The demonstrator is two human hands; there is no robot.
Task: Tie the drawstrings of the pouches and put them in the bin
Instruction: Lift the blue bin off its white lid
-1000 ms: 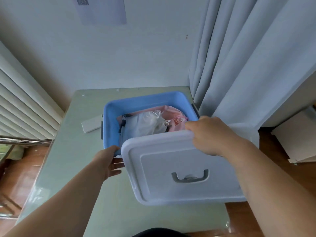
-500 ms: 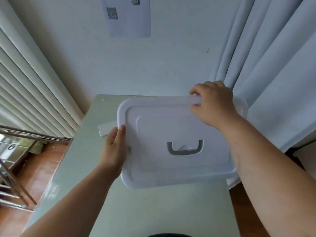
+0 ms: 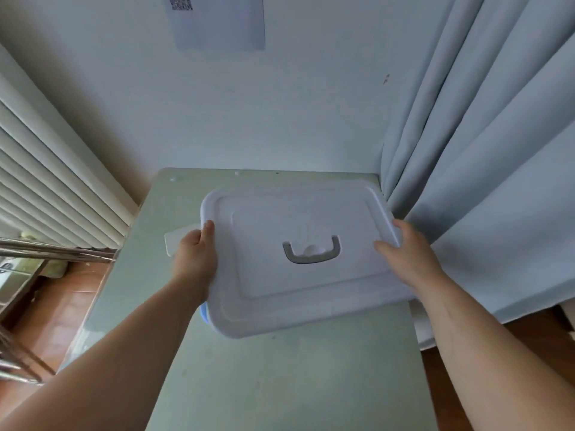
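Pale curtains (image 3: 466, 150) hang beside the green table (image 3: 280, 384). The left hand (image 3: 196, 259) and right hand (image 3: 407, 259) each have a grip on a side edge of the white lid (image 3: 264, 275), over the bin (image 3: 203, 315) (only a blue corner shows; pouches hidden). I would line up the corners first, then press down evenly.

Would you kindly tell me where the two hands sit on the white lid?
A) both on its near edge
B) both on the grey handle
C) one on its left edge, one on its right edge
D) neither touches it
C: the left hand grips the white lid at its left edge and the right hand grips its right edge; the grey handle is untouched.
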